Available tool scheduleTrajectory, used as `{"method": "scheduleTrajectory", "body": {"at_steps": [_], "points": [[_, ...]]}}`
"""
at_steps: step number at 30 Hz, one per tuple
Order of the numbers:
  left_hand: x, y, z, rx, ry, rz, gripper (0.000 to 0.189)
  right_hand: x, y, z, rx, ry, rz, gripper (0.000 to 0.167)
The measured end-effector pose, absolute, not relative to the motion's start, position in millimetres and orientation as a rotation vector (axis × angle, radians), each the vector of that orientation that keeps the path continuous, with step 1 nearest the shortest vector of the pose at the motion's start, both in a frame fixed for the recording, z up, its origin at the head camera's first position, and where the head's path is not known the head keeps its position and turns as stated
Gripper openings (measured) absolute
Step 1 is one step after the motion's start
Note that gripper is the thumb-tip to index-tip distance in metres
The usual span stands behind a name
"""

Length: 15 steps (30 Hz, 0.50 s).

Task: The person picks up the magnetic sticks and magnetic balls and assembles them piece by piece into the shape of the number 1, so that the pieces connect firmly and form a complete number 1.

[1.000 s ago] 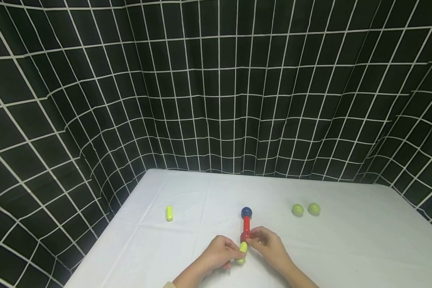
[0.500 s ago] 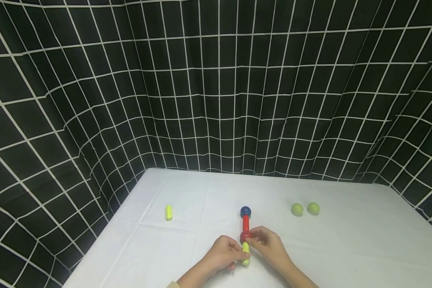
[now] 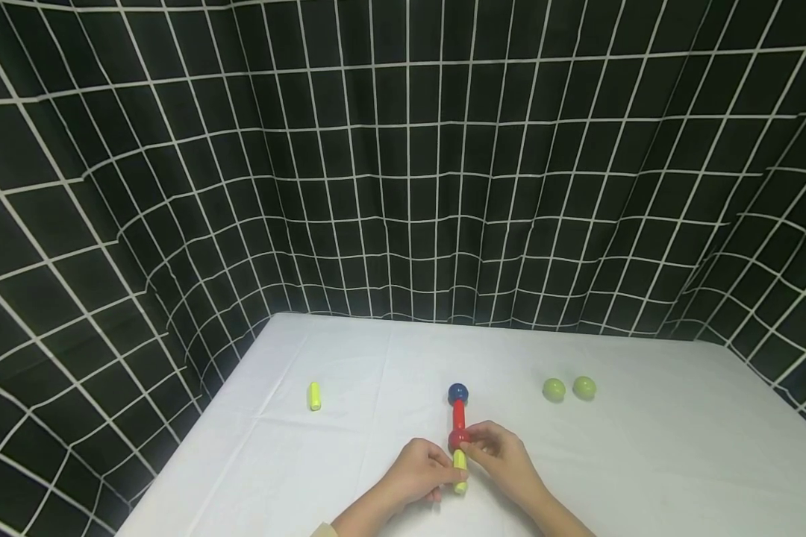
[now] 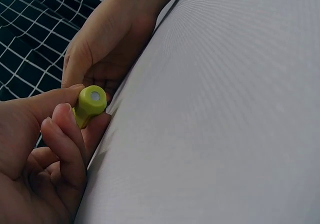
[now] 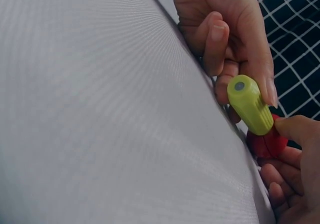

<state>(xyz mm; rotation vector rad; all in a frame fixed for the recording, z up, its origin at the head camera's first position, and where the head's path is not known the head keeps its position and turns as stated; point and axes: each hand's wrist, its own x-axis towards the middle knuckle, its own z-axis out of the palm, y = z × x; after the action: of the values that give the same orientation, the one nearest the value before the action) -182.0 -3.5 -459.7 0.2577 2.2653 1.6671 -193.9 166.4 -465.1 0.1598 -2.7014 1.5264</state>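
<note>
My left hand (image 3: pixel 416 471) pinches a yellow-green rod (image 5: pixel 252 106) between thumb and fingers. A small grey disc shows in the rod's near end in both wrist views. The rod's far end meets a red ball (image 5: pixel 267 143), which my right hand (image 3: pixel 507 461) holds between thumb and fingers. Beyond that ball runs a red rod (image 3: pixel 459 415), with a blue ball (image 3: pixel 457 394) at its far end. Together the pieces form a straight line pointing away from me across the white table (image 3: pixel 376 358). In the left wrist view, the red ball is hidden behind the yellow-green rod (image 4: pixel 92 101) and fingers.
A second yellow-green rod (image 3: pixel 315 396) lies to the left on the cloth. Two light green balls, a nearer one (image 3: pixel 554 389) and a farther one (image 3: pixel 584 388), sit at the right. A black curtain (image 3: pixel 403 186) with white grid lines stands behind the table.
The yellow-green rod in my left hand has swung slightly rightward, from a tilt into line with the red rod. My right hand keeps its hold on the red ball.
</note>
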Motion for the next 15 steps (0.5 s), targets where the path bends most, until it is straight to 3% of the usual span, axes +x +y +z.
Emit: {"method": "scheduleTrajectory", "body": {"at_steps": [15], "points": [[-182.8,-1.2,-459.6,0.243,2.247,1.68,0.021,-192.2,167.6,-463.3,0.117,-2.721,1.527,0.028]]}}
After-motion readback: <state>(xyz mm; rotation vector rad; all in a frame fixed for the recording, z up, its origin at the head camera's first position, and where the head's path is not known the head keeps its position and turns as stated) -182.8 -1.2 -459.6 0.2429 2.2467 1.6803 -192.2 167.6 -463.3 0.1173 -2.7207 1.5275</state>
